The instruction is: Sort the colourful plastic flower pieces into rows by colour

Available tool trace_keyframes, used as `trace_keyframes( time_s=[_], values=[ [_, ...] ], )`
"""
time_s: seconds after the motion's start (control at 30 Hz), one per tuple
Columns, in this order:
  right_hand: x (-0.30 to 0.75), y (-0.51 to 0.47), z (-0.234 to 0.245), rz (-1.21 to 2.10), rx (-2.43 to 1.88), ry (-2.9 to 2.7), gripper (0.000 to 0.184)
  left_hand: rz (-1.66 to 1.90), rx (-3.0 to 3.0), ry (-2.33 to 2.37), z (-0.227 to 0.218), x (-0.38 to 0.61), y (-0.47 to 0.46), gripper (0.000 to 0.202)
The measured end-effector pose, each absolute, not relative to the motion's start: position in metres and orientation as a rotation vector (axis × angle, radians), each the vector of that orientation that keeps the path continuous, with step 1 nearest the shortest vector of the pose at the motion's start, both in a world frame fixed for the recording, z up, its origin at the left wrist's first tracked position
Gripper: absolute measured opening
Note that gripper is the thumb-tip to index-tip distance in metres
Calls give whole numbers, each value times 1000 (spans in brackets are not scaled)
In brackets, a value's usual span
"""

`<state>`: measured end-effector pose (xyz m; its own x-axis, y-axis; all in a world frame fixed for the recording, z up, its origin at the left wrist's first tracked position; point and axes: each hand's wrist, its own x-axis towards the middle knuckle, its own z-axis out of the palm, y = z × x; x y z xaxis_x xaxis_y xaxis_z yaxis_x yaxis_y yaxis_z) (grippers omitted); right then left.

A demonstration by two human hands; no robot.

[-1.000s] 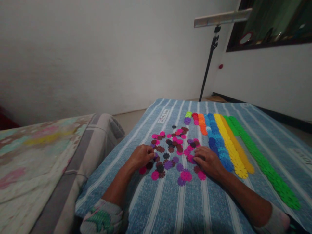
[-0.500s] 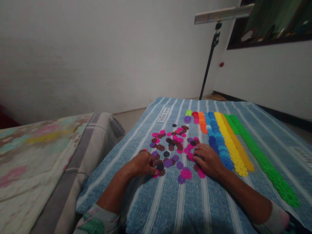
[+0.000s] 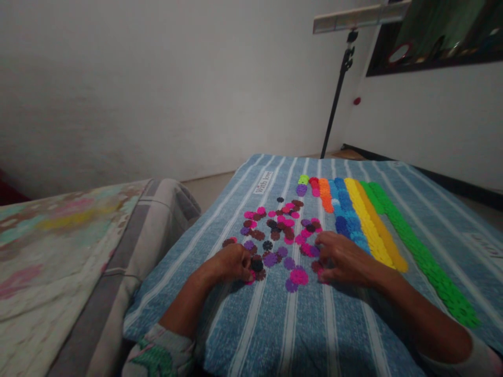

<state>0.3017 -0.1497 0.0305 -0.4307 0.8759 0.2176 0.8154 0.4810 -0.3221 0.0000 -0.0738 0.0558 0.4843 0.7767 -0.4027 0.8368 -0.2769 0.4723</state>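
While bent low over striped cloth (image 3: 273,330), left hand (image 3: 231,263): curled nearly closed, with fingertips at a pink disc (image 3: 250,281); cannot tell if pinching it.
Right hand (image 3: 346,259): half open, with thumb apart from fingers, just beside a purple disc (image 3: 315,251); cannot tell if holding anything.
Loose discs (image 3: 299,276): scattered between both hands and also beyond, in pink, brown, purple, black.
Colour rows (image 3: 367,214): laid overlapping at right, including orange, blue, yellow, green.
Black stand (image 3: 334,107): leaning a little, beyond cloth's far edge.
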Motion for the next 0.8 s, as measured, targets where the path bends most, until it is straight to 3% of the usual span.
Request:
trace_keyframes(
  time_s=[0.37,0.63,0.8],
  values=[
    [291,-154,30,172,-1495,-2551,15,14,1901,1161,56,-10,-68,18],
    [268,-158,41,1074,-1227,-1904,19,209,1679,1005,66,5,-77,23],
    [246,-158,27,1300,-1238,-1527,21,369,1562,993,54,37,-92,27]
  ],
)
